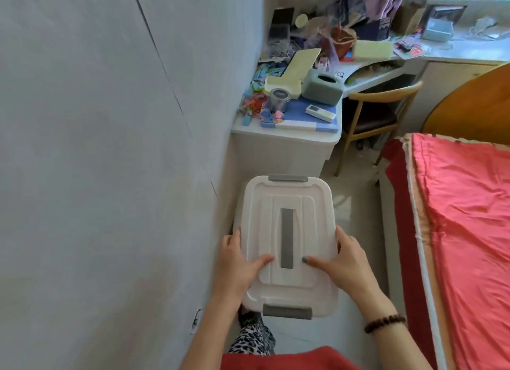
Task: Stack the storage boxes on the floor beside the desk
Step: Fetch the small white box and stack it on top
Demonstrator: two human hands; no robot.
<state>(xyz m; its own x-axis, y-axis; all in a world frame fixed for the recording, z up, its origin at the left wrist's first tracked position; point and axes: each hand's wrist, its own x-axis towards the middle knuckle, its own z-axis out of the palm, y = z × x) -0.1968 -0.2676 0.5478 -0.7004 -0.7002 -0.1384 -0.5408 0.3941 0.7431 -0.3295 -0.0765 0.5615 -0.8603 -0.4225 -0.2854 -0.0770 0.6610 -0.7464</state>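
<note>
A white plastic storage box (300, 204) with a grey lid handle and grey end clips is in front of me, between the wall and the bed, just short of the desk (284, 154). My left hand (237, 262) grips its left side with the thumb on the lid. My right hand (345, 262) grips its right side, thumb on the lid too. What is under the box is hidden, so I cannot tell whether it rests on another box or is held up.
The grey wall (110, 148) is close on the left. A bed with a red cover (463, 231) fills the right. A wooden chair (380, 115) stands past the desk end. The desk top is crowded with a tissue box (323, 89), a remote and small items.
</note>
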